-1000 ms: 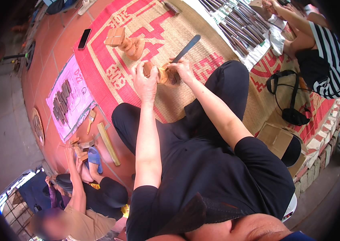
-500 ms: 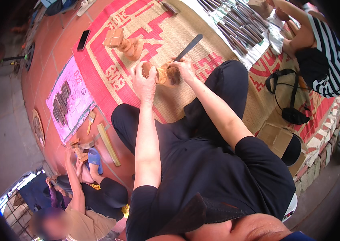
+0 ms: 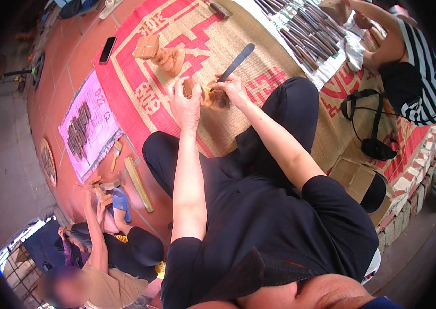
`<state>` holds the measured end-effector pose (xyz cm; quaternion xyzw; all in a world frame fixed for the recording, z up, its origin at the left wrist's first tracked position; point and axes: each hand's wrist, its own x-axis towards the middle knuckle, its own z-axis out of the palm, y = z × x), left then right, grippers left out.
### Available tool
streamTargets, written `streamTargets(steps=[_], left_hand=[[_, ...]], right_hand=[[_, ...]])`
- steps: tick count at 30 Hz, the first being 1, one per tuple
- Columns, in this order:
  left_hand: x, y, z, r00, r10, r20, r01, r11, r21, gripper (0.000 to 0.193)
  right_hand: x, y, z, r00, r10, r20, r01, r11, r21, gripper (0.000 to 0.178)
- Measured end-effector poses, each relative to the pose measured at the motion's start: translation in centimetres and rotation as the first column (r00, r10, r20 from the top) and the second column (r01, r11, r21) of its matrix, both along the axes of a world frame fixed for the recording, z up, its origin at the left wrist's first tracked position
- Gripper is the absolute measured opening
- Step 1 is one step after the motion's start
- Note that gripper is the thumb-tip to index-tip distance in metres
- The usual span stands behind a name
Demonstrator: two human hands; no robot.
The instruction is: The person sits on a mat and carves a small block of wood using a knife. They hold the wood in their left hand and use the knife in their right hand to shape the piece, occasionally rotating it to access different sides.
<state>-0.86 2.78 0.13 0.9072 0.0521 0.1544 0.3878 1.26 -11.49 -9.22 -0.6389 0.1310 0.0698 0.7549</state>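
Note:
My left hand is closed around a carved wooden piece with a flat, light brown end, held low over the mat. Its yellowish lower part shows between my hands. My right hand grips a long, flat, dark tool with a rounded end, slanting away to the upper right. Where the tool meets the wood, my fingers hide it. Beneath my right fingers is a dark brown patch; I cannot tell whether it is bristles or shadow. Just beyond my left hand, another carved wooden piece with a square block top stands on the mat.
I sit on a red and straw-coloured woven mat. Several dark tools lie on a white sheet at the far right, and more on a pink sheet at left. A phone lies far left. People work on both sides.
The far end of the dark tool has shifted slightly left, and my right hand has moved a little with it. My left hand keeps its hold on the wood.

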Motion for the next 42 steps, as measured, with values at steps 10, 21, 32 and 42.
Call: streamTargets(steps=[10, 21, 32, 42], left_hand=[[0.0, 0.8, -0.5, 0.999, -0.034, 0.017, 0.035, 0.999, -0.034, 0.038], [-0.2, 0.0, 0.1, 1.000, 0.007, -0.012, -0.007, 1.000, -0.017, 0.035], [-0.4, -0.1, 0.3, 1.000, 0.012, -0.003, -0.012, 0.999, -0.042, 0.034], [-0.3, 0.3, 0.2, 1.000, 0.009, 0.008, -0.009, 0.999, -0.050, 0.035]], right_hand=[[0.3, -0.1, -3.0, 0.997, -0.083, -0.009, 0.083, 0.991, 0.106, 0.035], [-1.1, -0.3, -1.4, 0.995, -0.099, -0.001, 0.099, 0.995, 0.013, 0.031], [-1.3, 1.3, -1.5, 0.992, -0.123, 0.017, 0.123, 0.992, 0.023, 0.033], [-1.4, 1.1, -1.3, 0.990, -0.135, -0.031, 0.136, 0.990, 0.031, 0.030]])
